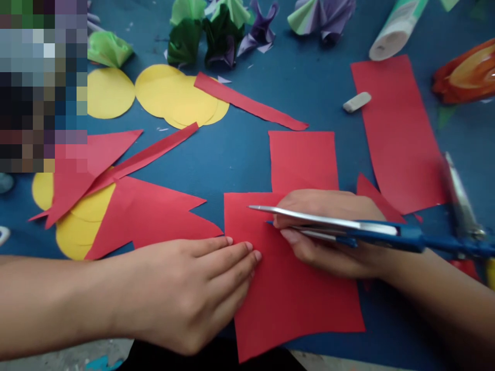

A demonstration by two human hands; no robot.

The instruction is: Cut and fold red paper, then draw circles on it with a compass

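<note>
My left hand (193, 293) lies flat with fingers stretched out, its fingertips on the left edge of a red paper sheet (301, 304). Over the same sheet, my right hand (332, 221) is closed in a pinch near the tips of a blue and silver drawing compass (410, 238). The compass slants almost level across that hand, its silver leg and blue tip pointing left just over the paper. A smaller red piece (303, 159) lies behind the sheet. Left of it is a notched red cutout (154, 211), partly hidden by my left hand.
Yellow paper circles (193, 100) and red strips (251, 100) lie farther back. At right are a red rectangle (402, 139), an eraser (357, 102), a glue tube (398, 31), an orange packet (467, 72) and a blurred silver metal part (462, 196). Folded green and purple papers (224, 33) line the back.
</note>
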